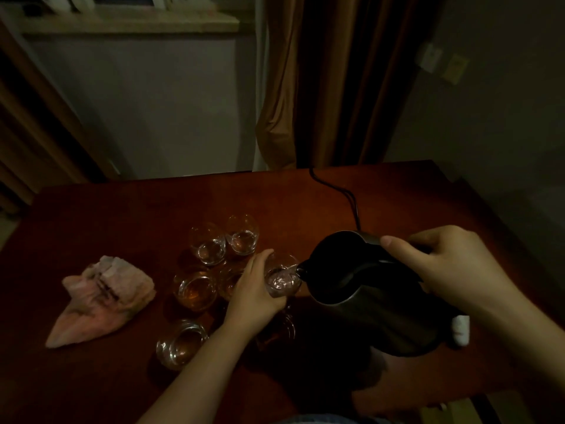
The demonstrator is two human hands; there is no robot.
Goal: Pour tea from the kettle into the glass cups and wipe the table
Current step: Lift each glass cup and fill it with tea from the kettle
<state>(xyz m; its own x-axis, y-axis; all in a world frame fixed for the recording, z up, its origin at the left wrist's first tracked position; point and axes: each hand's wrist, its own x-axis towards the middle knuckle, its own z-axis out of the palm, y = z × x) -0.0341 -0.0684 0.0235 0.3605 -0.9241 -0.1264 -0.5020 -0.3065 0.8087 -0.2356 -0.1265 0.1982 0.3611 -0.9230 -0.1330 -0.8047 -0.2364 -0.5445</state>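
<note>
Nearest: left hand (255,289) wraps the glass cup (282,278) being filled, steadying it on the worktop (122,209).
Kettle (367,301): tilted, spout at cup rim; right hand (440,267) grips the handle.
Progress: approx 2 cups hold amber tea, 2 at back look empty; pouring underway.
Left: remaining cups, then wipe w/ pink cloth (104,295), lying untouched.
</note>
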